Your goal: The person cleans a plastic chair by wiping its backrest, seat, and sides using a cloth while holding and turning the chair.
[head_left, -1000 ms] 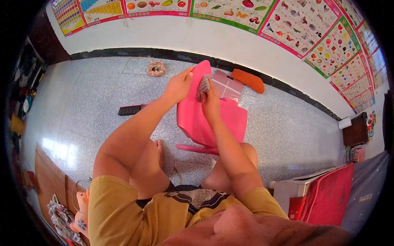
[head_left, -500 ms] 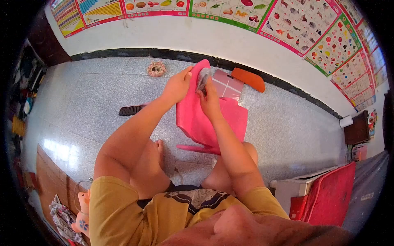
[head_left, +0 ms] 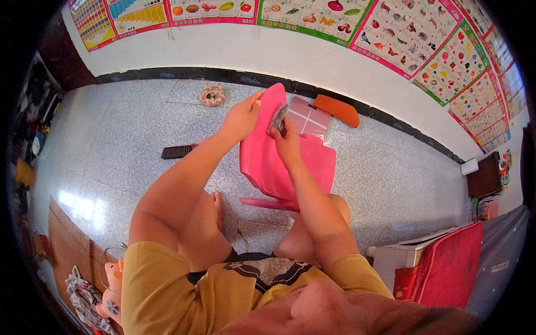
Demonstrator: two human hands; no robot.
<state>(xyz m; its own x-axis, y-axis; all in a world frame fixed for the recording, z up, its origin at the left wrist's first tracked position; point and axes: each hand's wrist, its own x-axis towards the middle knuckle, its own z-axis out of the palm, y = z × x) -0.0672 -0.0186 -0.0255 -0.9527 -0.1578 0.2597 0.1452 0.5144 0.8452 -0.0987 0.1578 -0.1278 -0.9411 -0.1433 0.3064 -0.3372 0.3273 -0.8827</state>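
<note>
A pink plastic chair (head_left: pixel 312 167), seemingly a small one, stands tilted between my knees. My left hand (head_left: pixel 243 116) is closed on the left edge of its upright pink panel, near the top. In my right hand (head_left: pixel 287 144) is a grey cloth (head_left: pixel 277 119), bunched up and pressed against the panel's inner face. Part of the cloth is hidden by the fingers. The chair's lower parts are partly covered by my right forearm.
Behind the chair lie a pinkish checked board (head_left: pixel 310 118) and an orange curved piece (head_left: pixel 338 110) by the wall. A black-bristled brush (head_left: pixel 177 152) and a round patterned item (head_left: pixel 213 95) are on the floor at left. A red-covered item (head_left: pixel 446 265) stands at right.
My right hand has slid the grey cloth a little down the pink panel. My left hand keeps its hold, and the chair has barely shifted.
</note>
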